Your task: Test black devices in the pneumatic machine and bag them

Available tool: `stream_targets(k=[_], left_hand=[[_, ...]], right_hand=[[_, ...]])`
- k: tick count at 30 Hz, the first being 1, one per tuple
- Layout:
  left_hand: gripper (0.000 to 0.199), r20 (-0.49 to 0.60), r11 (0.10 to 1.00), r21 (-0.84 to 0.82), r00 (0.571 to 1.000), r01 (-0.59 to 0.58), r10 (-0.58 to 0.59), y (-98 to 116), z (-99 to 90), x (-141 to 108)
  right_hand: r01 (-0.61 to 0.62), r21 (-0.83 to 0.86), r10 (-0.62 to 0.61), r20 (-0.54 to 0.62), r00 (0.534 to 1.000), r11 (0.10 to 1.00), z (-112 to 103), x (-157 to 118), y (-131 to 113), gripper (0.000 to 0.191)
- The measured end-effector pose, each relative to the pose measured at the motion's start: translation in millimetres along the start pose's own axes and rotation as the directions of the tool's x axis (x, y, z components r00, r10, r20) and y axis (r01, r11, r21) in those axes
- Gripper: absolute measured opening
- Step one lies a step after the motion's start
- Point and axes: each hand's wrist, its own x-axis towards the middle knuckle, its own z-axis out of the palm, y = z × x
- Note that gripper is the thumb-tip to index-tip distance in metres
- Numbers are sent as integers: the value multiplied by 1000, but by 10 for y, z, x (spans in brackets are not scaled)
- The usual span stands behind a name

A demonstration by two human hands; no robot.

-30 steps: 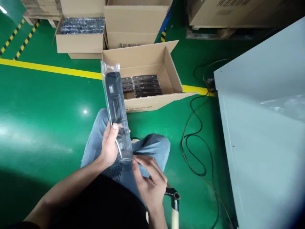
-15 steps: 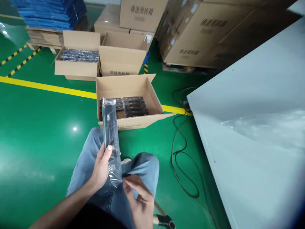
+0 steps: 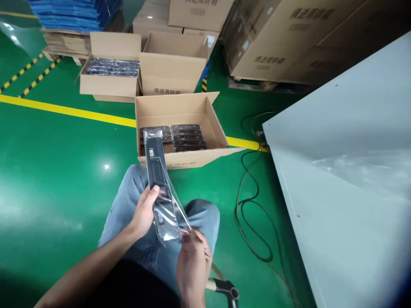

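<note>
Clear plastic sleeve [image 3: 173, 205] wrapped around a long black panel [image 3: 157, 179], looks like some kind of slim electronic faceplate, held up over the person's lap. Its long axis runs away from the body, tilted a bit left at the far end, with the near end down by the knees. The left hand [image 3: 146, 211] is clamped round the lower half, thumb across the front. The right hand [image 3: 192, 256] sits just below and to the right, fingers pinched shut on the loose bag edge at the near end, so it's the one closer to the opening. Straight ahead on the green floor [image 3: 64, 162] is an open cardboard box [image 3: 192, 158] with more of the same bagged panels stacked inside. A grey bench [image 3: 346, 171] fills the right side, black cable [image 3: 253, 205] looped beside it.
</note>
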Motion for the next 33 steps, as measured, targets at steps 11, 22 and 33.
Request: stream_targets(k=[11,22,33], left_hand=[[36,242,866,461,967,-192,85,-164,-95,-232],[47,334,933,348,919,88,-211,-158,-80,-383],[31,366,731,667,918,-147,-150,-167,-163,-500]], right_hand=[[344,-303,-284,224,932,889,150,281,-539,52],[135,-240,-144,-17,989,961,151,319,-543,49],[256,-344,-282,-27,959,903,102,533,-879,44]])
